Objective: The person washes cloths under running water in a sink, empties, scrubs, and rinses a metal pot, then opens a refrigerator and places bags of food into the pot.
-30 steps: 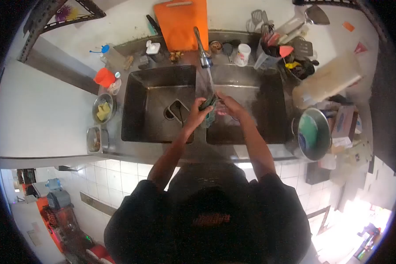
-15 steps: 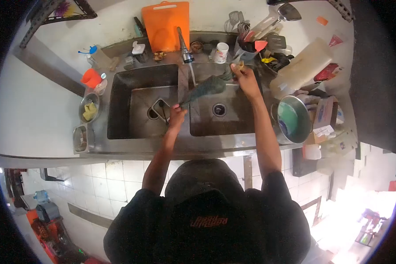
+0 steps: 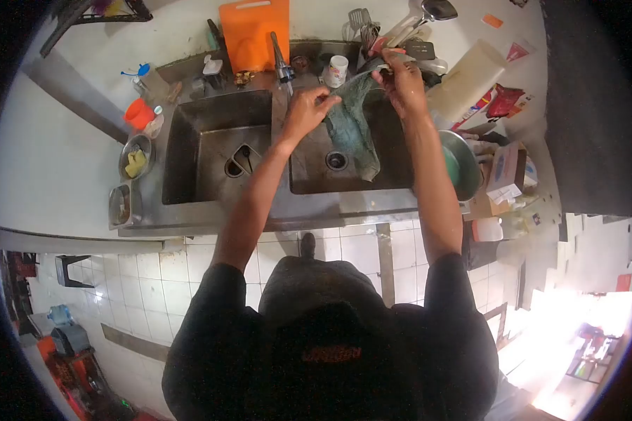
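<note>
The cloth (image 3: pixel 354 126) is grey-green, thin and limp, with mottled tone and uneven edges. Position: upper centre of the frame, slightly right, over the right-hand sink basin (image 3: pixel 309 165). Upper edge: slanted, spread between the left hand (image 3: pixel 307 114) and the right hand (image 3: pixel 404 85), higher at the right. Body: unfolded, creased, hanging and tapering to a narrow lower end right of the drain (image 3: pixel 336 161).

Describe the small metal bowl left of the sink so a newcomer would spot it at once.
Find the double sink, then look at the counter on its left. The small metal bowl sits between an orange cup and a boxy metal container. Its round rim and the yellow chunks inside set it apart.
</note>
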The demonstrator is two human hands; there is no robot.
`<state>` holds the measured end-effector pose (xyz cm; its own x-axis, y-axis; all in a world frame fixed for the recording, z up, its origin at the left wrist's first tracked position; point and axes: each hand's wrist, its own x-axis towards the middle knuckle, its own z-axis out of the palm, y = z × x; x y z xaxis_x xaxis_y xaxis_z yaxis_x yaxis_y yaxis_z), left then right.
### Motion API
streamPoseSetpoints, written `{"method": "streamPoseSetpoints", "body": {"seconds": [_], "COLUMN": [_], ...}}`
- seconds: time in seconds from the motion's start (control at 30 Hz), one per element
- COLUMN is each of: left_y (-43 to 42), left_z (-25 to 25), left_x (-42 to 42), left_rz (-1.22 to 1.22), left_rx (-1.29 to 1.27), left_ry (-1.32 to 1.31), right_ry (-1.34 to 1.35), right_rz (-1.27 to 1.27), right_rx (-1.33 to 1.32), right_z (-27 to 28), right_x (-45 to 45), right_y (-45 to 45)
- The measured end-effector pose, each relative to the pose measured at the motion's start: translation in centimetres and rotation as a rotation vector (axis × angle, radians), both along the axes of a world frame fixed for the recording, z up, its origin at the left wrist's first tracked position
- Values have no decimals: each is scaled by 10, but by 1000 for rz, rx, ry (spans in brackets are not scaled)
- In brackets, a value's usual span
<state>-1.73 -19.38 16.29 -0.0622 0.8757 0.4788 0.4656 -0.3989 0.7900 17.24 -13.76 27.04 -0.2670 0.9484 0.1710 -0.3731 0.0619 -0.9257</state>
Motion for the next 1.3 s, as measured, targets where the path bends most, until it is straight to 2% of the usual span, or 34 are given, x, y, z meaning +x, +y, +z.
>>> {"method": "streamPoseSetpoints", "body": {"seconds": [0.07,0.17,0.27,0.37,0.43,0.47,0.5,0.57,0.67,0.77,0.8,0.87,0.93,0.97,1.03,1.07,1.1,1.13,1.17,1.2,1.23,1.27,1.3], "left_y": [-16,-31,-60,-82,-101,-112,-123,-132,-162,-192,-204,-246,-260,-264,-292,-313,-331,-347,-363,-376,-389,-402,-416], "left_z": [15,35,70,101,121,135,144,149,163,152,149,163,124,95,-1,-34,-63,-95,-127,-163,-192,-203,-213], "left_x": [3,4,11,2,-3,-2,-1,-4,1,3,-1,1,-16,-25,-26,-21,-15,-15,-16,-17,-15,-5,-1], "left_rz": [49,18,68,106,96,83,71,25,7,-7,3,-64,-25,4,47,20,-6,41,92,178,264,364,462], "left_rx": [224,190,188,267,339,325,307,325,270,313,295,-233,-306,-351,-208,-201,-190,-323,-456,-419,-381,-341,-299], "left_ry": [55,26,55,187,282,391,498,534,740,857,845,939,874,822,370,349,330,359,387,395,400,331,263], "right_ry": [-1,-34,-123,-302,-450,-572,-567,-691,-614,-602,-612,-722,-892,-886,-875,-871,-981,-1079,-1050,-1191,-1176,-1278,-1269], "right_rz": [-3,-56,6,-1,248,243,240,105,74,202,221,153,114,129,147,155,152,145,98,110,1,24,46], "right_rx": [-31,-65,13,281,507,532,537,438,447,300,291,313,326,244,186,204,439,678,408,513,480,441,452], "right_z": [4,13,17,13,0,-1,-1,7,19,30,26,8,-9,-23,-73,-113,-165,-205,-218,-257,-279,-299,-318], "right_x": [18,42,69,96,125,131,138,148,167,181,188,203,210,210,208,211,218,221,212,208,198,190,177], "right_y": [-8,-26,-53,-74,-76,-77,-78,-98,-130,-154,-161,-170,-187,-205,-230,-237,-238,-243,-271,-272,-286,-292,-295]}}
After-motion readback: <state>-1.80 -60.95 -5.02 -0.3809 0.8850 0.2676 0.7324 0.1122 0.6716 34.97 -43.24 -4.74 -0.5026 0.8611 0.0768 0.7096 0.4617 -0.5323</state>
